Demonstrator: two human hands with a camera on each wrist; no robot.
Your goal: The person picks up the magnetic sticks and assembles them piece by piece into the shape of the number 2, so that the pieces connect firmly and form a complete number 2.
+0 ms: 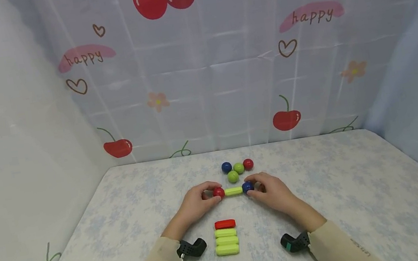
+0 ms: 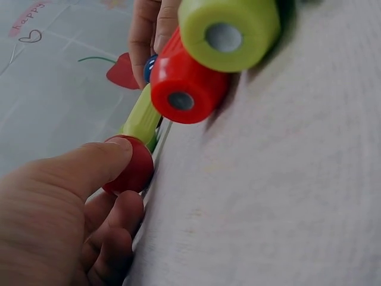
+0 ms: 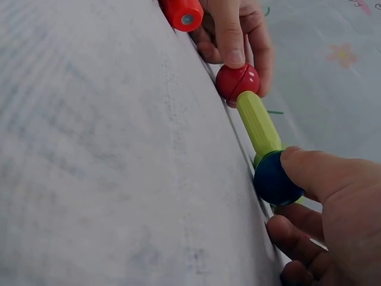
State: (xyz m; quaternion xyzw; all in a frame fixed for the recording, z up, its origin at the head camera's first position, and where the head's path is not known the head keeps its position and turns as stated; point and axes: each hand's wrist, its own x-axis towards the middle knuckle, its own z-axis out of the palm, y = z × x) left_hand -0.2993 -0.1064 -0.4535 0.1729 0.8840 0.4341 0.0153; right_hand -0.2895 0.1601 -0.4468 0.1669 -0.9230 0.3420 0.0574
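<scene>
In the head view a yellow-green magnetic rod (image 1: 233,191) lies level between a red ball (image 1: 218,192) and a dark blue ball (image 1: 247,187), touching both. My left hand (image 1: 200,201) pinches the red ball between thumb and fingers. On the other end, the blue ball is pinched by my right hand (image 1: 271,189). The left wrist view shows the left thumb on the red ball (image 2: 132,167), low over the tabletop. In the right wrist view, the right thumb presses the blue ball (image 3: 277,179), with the rod (image 3: 259,122) joined to it.
Just beyond the hands sit a blue ball (image 1: 226,167), a red ball (image 1: 248,164) and two green balls, one (image 1: 233,176) nearer. Closer to me, a red rod (image 1: 225,224) heads a column of yellow-green rods (image 1: 227,240). A printed curtain (image 1: 221,101) hangs behind the table (image 1: 121,197).
</scene>
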